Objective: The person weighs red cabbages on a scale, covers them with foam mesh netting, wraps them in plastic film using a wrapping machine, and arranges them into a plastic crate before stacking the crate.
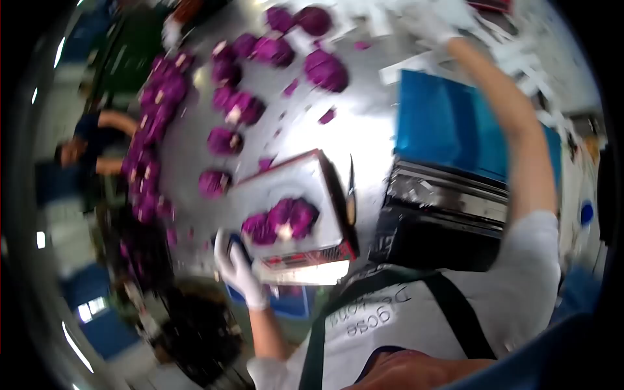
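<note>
My left hand, in a white glove, is at the left front corner of a weighing scale. Its fingers curl around a small dark blue object, too blurred to name. On the scale's pale plate lie a red cabbage with its cut stem showing and another purple piece against it. My right hand, also gloved in white, reaches far over to white strips at the upper right. Motion smears its fingers, so its grip and anything in it cannot be made out.
Several red cabbages and loose leaves are spread over the metal table, with a long heap along its far side. A knife lies beside the scale. A blue-covered machine stands right. A co-worker is at the heap.
</note>
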`<action>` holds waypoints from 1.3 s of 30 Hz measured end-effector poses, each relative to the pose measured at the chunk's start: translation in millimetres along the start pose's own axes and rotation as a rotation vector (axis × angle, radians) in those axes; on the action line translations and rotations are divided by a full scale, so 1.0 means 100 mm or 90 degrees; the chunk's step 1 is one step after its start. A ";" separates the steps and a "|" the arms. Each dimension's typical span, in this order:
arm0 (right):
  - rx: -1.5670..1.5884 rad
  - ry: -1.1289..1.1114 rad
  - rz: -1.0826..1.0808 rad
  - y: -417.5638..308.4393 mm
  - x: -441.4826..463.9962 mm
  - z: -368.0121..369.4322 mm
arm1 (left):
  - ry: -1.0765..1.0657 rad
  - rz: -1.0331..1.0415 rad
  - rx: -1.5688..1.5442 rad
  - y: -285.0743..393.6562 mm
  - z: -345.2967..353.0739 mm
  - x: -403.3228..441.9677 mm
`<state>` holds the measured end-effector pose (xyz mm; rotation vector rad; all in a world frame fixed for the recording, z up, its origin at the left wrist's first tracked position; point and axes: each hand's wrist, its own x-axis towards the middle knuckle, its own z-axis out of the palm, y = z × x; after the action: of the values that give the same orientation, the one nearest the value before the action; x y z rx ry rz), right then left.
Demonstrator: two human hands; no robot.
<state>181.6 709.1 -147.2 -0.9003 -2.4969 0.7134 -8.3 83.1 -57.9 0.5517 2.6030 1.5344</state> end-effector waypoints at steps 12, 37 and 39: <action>0.601 0.109 -0.317 -3.46 -1.82 -1.11 | -1.005 1.174 -0.102 1.67 0.79 -0.99; 1.154 -0.043 0.508 -4.71 -4.10 1.24 | -0.601 -0.200 -0.639 -0.68 -0.74 -0.96; 0.342 -0.156 0.130 -4.86 -4.27 1.11 | -0.583 -0.352 -1.004 -0.71 -0.70 -0.97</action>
<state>201.1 62.6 -32.7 -0.9058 -2.2327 1.5517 46.3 -39.4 -95.0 0.1762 0.4246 1.8193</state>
